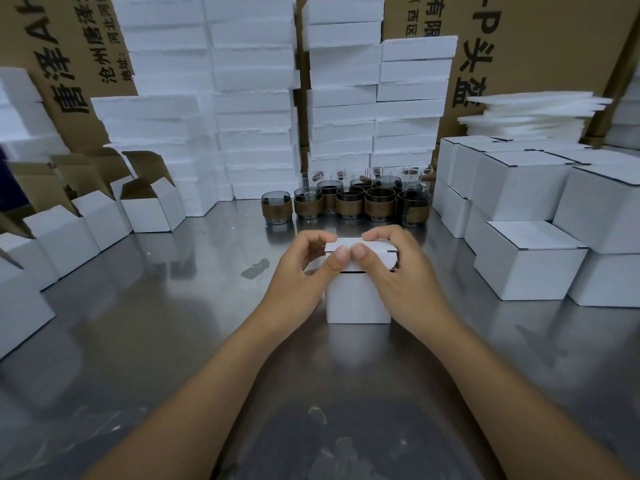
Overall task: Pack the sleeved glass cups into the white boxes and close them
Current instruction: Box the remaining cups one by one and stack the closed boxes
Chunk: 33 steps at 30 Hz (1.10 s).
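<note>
A small white box [358,297] stands in the middle of the steel table [156,341]. Its lid flap lies nearly flat, with a thin gap at the front edge. My left hand [304,268] grips the flap's left side, thumb on the front edge and fingers curled over the top. My right hand [398,268] holds the right side the same way, and the two thumbs meet at the front. What is inside the box is hidden. Behind it, several glass cups with brown sleeves [346,200] stand grouped together.
Open white boxes [149,206] with raised flaps line the left side. Closed white boxes [530,259] are stacked at the right. White foam blocks [256,98] rise in tall stacks at the back, in front of brown cartons [540,46].
</note>
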### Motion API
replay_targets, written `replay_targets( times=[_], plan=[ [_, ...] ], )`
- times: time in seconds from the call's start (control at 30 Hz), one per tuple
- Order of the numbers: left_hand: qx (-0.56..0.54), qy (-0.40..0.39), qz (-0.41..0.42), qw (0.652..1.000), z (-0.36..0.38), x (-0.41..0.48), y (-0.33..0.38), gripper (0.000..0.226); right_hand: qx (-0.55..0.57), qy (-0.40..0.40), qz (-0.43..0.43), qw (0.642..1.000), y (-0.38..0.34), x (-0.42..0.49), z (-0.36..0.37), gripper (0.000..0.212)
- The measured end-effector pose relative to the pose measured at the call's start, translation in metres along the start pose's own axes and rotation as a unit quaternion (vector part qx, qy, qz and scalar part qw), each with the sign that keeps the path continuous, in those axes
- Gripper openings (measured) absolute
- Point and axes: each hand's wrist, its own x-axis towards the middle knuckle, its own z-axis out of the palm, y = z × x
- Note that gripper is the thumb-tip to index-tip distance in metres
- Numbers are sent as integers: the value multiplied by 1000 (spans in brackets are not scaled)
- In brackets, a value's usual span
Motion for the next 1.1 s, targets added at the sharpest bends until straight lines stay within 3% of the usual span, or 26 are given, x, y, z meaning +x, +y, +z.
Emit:
replay_targets(
  times=[0.2,0.3,0.4,0.47,0.63,0.77,0.97,1.1],
  plan=[
    [-13,-11,-14,1000,-7,2,-1,51,-77,-27,-32,996,2,1,-6,57],
    [-16,-24,-16,999,-9,2,-1,50,-76,-42,-32,996,3,0,-8,49],
    [-23,-28,-40,999,-9,3,0,32,-8,-32,-1,999,4,1,-6,26],
    [-31,-21,-63,997,-9,5,-3,14,60,-11,31,998,6,5,-5,30],
    [-38,-27,-63,997,-12,7,-2,18,95,-30,37,994,11,9,-4,35],
    [-19,-33,-40,998,-13,4,0,17,42,-20,16,999,13,7,-3,39],
    [-11,-21,-86,996,-14,0,-2,29,-96,62,-34,993,11,-2,0,16],
    [-27,-9,-110,993,-13,0,-2,34,-168,-1,-30,985,3,-12,1,53]
  ],
)
